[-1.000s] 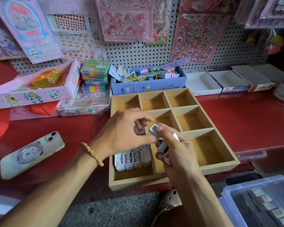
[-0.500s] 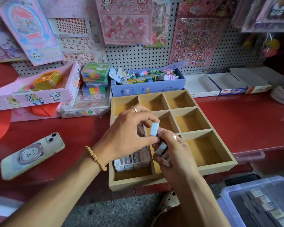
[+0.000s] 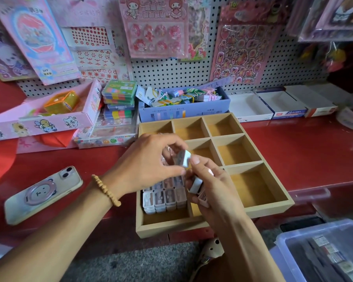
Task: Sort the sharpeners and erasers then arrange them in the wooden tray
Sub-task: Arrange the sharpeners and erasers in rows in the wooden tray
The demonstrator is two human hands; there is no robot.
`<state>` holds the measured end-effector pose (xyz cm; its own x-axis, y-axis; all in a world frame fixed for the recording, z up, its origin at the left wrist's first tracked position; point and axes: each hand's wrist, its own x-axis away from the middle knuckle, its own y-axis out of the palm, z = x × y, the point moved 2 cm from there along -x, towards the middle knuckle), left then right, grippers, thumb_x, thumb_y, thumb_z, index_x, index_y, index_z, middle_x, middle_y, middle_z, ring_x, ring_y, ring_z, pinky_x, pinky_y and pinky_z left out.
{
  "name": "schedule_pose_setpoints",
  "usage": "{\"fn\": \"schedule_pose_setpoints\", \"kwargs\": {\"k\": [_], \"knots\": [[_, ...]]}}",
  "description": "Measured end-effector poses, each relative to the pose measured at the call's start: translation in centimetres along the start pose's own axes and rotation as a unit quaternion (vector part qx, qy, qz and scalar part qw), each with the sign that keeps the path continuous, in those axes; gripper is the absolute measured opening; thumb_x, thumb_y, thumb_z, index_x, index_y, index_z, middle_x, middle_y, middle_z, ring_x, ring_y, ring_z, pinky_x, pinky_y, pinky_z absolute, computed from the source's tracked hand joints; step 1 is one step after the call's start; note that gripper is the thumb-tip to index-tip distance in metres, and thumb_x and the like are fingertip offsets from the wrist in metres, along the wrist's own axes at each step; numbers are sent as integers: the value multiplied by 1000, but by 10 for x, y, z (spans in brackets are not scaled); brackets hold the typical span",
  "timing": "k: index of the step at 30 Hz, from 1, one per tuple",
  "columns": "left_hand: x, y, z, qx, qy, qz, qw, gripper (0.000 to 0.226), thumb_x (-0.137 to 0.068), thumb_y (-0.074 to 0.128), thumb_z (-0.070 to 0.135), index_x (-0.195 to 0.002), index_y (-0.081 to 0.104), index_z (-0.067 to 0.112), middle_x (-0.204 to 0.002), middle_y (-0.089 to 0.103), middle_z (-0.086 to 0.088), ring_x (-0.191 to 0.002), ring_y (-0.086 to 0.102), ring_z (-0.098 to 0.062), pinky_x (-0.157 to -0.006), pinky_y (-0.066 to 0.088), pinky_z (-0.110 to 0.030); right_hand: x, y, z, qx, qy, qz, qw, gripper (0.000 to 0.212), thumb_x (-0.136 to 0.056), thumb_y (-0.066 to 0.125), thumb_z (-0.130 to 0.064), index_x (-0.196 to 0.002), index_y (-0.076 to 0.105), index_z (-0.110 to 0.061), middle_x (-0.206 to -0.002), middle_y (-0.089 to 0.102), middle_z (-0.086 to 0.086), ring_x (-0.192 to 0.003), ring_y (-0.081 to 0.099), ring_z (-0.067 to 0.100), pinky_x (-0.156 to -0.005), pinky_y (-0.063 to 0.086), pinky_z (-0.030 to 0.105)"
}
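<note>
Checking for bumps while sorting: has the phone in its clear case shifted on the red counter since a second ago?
No. The phone in its clear case lies in the same spot left of the wooden tray, camera end toward the wall.

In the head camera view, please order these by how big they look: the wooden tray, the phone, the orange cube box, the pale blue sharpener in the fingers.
1. wooden tray
2. phone
3. orange cube box, though it sits farther back, so its true size is unsure
4. pale blue sharpener

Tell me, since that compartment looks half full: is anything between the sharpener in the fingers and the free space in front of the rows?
Nothing visible blocks it. The left hand pinches the sharpener above the sharpener rows; bare floor shows nearer the tray's front wall.
</note>
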<state>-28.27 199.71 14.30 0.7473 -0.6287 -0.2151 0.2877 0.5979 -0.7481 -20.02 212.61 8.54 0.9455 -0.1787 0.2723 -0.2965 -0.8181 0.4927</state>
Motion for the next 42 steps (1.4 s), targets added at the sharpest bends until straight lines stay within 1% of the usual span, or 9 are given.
{"fn": "schedule_pose_setpoints", "kwargs": {"k": [4, 8, 12, 16, 21, 25, 36, 38, 42], "knots": [[0, -12, -31, -112, -75, 8, 991, 32, -64, 89, 33, -86, 67, 33, -73, 64, 21, -67, 64, -1, -72, 56, -35, -1, -2, -1, -43, -6, 39, 998, 15, -75, 73, -28, -74, 62, -18, -65, 56, 3, -56, 49, 11, -38, 30, 18], [1, -20, -62, -223, -127, -9, 966, 32, -68, 85, 40, -94, 68, 32, -82, 62, 20, -75, 60, -4, -70, 51, -30, 1, -2, -2, -124, 32, 50, 990, 28, -85, 65, -37, -97, 63, -12, -68, 57, 4, -56, 51, 13, -38, 32, 19], [-5, -14, -73, -255, -127, -12, 958, 30, -73, 82, 39, -99, 68, 31, -87, 56, 18, -80, 54, -7, -69, 41, -27, 0, -4, -2, -210, 32, 19, 977, 37, -80, 42, -20, -107, 60, -2, -71, 54, 11, -58, 48, 19, -38, 31, 20], [-15, -5, -77, -283, -125, -26, 951, 34, -75, 80, 34, -106, 67, 28, -98, 56, 13, -93, 56, -11, -77, 46, -29, -1, -4, 0, -189, 42, 29, 981, 35, -82, 38, -8, -112, 56, -3, -72, 55, 11, -56, 48, 18, -35, 31, 19], [-20, -4, -76, -277, -135, -27, 951, 36, -71, 84, 34, -102, 66, 28, -107, 60, 10, -101, 60, -14, -86, 49, -33, 0, -6, 1, -140, 37, 11, 989, 4, -95, 52, -14, -95, 55, -10, -81, 63, 12, -55, 49, 14, -33, 30, 19], [-15, -8, -76, -271, -145, -36, 951, 31, -73, 81, 35, -99, 65, 29, -103, 57, 11, -98, 58, -13, -90, 48, -37, 2, -8, 1, -113, 20, 13, 993, 16, -91, 62, -28, -91, 61, -12, -90, 69, 13, -56, 50, 12, -37, 32, 18], [-20, -3, -79, -310, -137, -45, 940, 19, -83, 73, 33, -101, 67, 29, -106, 58, 6, -102, 60, -18, -85, 48, -35, 2, -8, -1, -102, 7, 7, 995, 24, -84, 66, -33, -91, 75, -13, -73, 59, 2, -58, 49, 9, -42, 30, 17], [-20, -4, -73, -286, -119, -7, 951, 18, -82, 73, 36, -97, 69, 28, -100, 64, 7, -97, 62, -15, -86, 50, -35, 1, -8, 0, -109, 7, 6, 994, 25, -83, 66, -34, -92, 78, -13, -77, 61, 3, -59, 50, 9, -42, 31, 16], [-18, 3, -27, -36, -54, 43, 997, 10, -80, 77, 31, -87, 72, 26, -79, 66, 13, -68, 59, -5, -67, 50, -22, -2, -6, 1, -109, 7, 11, 994, 21, -81, 69, -33, -83, 81, -17, -82, 64, 6, -58, 51, 10, -40, 31, 17]]}}
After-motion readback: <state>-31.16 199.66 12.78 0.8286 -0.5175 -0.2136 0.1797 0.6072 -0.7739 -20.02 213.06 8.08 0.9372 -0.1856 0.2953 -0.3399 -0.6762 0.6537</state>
